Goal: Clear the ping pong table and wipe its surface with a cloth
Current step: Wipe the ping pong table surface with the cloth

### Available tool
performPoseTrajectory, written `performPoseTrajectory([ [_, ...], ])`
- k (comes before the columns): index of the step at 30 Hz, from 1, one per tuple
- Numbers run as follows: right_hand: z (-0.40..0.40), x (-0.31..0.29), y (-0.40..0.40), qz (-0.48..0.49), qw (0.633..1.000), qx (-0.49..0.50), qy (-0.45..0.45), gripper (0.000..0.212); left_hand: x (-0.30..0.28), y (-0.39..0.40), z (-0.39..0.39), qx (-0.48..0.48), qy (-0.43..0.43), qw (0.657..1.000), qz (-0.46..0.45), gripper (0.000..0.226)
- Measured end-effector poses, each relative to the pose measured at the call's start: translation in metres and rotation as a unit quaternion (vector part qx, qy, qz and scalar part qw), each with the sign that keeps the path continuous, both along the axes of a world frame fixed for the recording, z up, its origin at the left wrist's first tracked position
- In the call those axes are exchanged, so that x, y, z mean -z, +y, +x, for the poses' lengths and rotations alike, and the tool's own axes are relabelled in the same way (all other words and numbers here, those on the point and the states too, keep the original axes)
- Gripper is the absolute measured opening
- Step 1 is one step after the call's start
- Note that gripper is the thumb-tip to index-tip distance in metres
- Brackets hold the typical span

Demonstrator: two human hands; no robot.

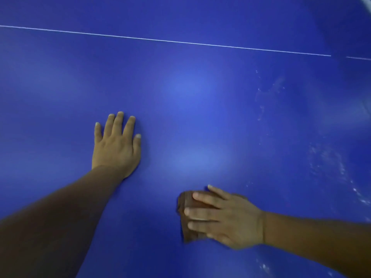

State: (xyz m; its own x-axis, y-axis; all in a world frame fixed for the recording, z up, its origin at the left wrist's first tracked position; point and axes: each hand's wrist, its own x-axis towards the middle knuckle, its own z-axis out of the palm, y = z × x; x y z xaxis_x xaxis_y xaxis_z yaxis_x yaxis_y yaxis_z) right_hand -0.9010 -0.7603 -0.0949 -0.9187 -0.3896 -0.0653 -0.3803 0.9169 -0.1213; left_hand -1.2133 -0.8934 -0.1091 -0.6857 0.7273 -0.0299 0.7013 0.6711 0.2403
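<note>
The right hand [224,217] presses a brown cloth [188,215] flat beneath its straight fingers onto the blue ping pong table [190,93]. The left hand [116,145], well apart, rests flat, holding nothing (pale smears lie beyond the right hand).

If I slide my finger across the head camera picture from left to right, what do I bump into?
Left hand flat on the blue table → brown cloth → right hand pressing on the cloth → whitish smudges on the table.
</note>
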Motion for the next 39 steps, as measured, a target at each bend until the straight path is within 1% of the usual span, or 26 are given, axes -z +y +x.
performPoseTrajectory([
  [2,-0.010,-0.001,0.023,0.018,0.999,-0.025,0.015,0.044,-0.007,-0.019,0.019,0.014,-0.002,1.000,0.015,0.064],
  [3,-0.025,0.001,0.042,0.044,0.998,0.012,0.043,0.045,-0.012,-0.035,0.032,0.025,0.002,0.999,0.024,0.062],
  [4,-0.043,-0.001,0.062,0.061,0.991,0.102,0.059,0.046,-0.016,-0.055,0.046,0.034,0.007,0.999,0.035,0.060],
  [6,-0.069,-0.007,0.095,0.062,0.938,0.335,0.066,0.052,-0.020,-0.102,0.075,0.040,0.012,0.998,0.053,0.057],
  [8,-0.073,-0.005,0.086,0.049,0.897,0.435,0.055,0.055,-0.020,-0.151,0.106,0.042,0.022,0.998,0.051,0.057],
  [9,-0.064,-0.002,0.066,0.057,0.905,0.416,0.066,0.055,-0.018,-0.174,0.122,0.049,0.029,0.997,0.045,0.057],
  [13,0.032,0.002,-0.041,0.038,0.981,0.189,0.030,0.047,-0.007,-0.226,0.168,0.096,0.022,0.995,0.012,0.058],
  [16,0.076,-0.004,-0.058,0.022,0.997,0.067,-0.016,0.044,-0.007,-0.230,0.172,0.089,0.017,0.996,0.003,0.057],
  [18,0.060,-0.004,-0.029,0.060,0.997,0.047,-0.003,0.045,-0.008,-0.230,0.170,0.088,0.012,0.996,0.005,0.056],
  [19,0.044,-0.005,-0.010,0.084,0.989,0.118,0.006,0.048,-0.008,-0.229,0.169,0.089,0.008,0.996,0.008,0.056],
  [20,0.027,-0.009,0.008,0.088,0.966,0.244,0.002,0.050,-0.009,-0.228,0.169,0.089,0.007,0.996,0.009,0.056],
  [22,0.005,-0.011,0.026,0.051,0.854,0.518,0.004,0.053,-0.008,-0.228,0.171,0.085,0.004,0.996,0.008,0.056],
  [23,0.003,-0.009,0.015,0.026,0.806,0.591,0.003,0.053,-0.008,-0.228,0.172,0.081,0.001,0.997,0.008,0.056],
  [24,0.008,-0.005,-0.009,0.028,0.793,0.609,0.011,0.053,-0.008,-0.228,0.171,0.081,-0.003,0.997,0.006,0.056],
  [25,0.019,-0.003,-0.039,0.039,0.812,0.582,0.022,0.053,-0.008,-0.228,0.170,0.083,-0.005,0.997,0.004,0.056],
  [26,0.038,-0.001,-0.074,0.051,0.851,0.523,0.013,0.054,-0.007,-0.229,0.169,0.082,-0.007,0.997,0.001,0.057],
  [28,0.090,-0.002,-0.138,0.043,0.927,0.372,-0.014,0.053,-0.006,-0.230,0.169,0.077,-0.009,0.997,0.000,0.057],
  [29,0.113,-0.003,-0.151,0.048,0.950,0.306,-0.028,0.052,-0.006,-0.230,0.170,0.074,-0.011,0.997,0.002,0.057],
  [31,0.132,-0.008,-0.132,0.076,0.967,0.228,-0.084,0.051,-0.005,-0.230,0.171,0.071,-0.013,0.997,0.008,0.057],
  [32,0.130,-0.006,-0.114,0.115,0.959,0.245,-0.089,0.052,-0.005,-0.229,0.171,0.069,-0.014,0.997,0.009,0.057],
  [33,0.120,-0.004,-0.097,0.135,0.930,0.329,-0.087,0.053,-0.006,-0.229,0.170,0.069,-0.013,0.998,0.010,0.058],
  [34,0.107,-0.005,-0.084,0.124,0.874,0.461,-0.089,0.055,-0.006,-0.229,0.171,0.071,-0.011,0.997,0.009,0.058],
  [36,0.077,-0.012,-0.074,0.052,0.727,0.683,-0.051,0.054,-0.005,-0.229,0.171,0.074,-0.009,0.997,0.008,0.057],
  [37,0.059,-0.013,-0.078,0.024,0.675,0.736,-0.028,0.054,-0.004,-0.229,0.170,0.072,-0.010,0.997,0.008,0.057],
  [38,0.042,-0.013,-0.089,0.013,0.652,0.758,-0.021,0.055,-0.003,-0.230,0.170,0.072,-0.010,0.997,0.007,0.057],
  [39,0.026,-0.012,-0.107,0.013,0.656,0.754,-0.020,0.055,-0.002,-0.231,0.170,0.073,-0.011,0.997,0.006,0.057],
])
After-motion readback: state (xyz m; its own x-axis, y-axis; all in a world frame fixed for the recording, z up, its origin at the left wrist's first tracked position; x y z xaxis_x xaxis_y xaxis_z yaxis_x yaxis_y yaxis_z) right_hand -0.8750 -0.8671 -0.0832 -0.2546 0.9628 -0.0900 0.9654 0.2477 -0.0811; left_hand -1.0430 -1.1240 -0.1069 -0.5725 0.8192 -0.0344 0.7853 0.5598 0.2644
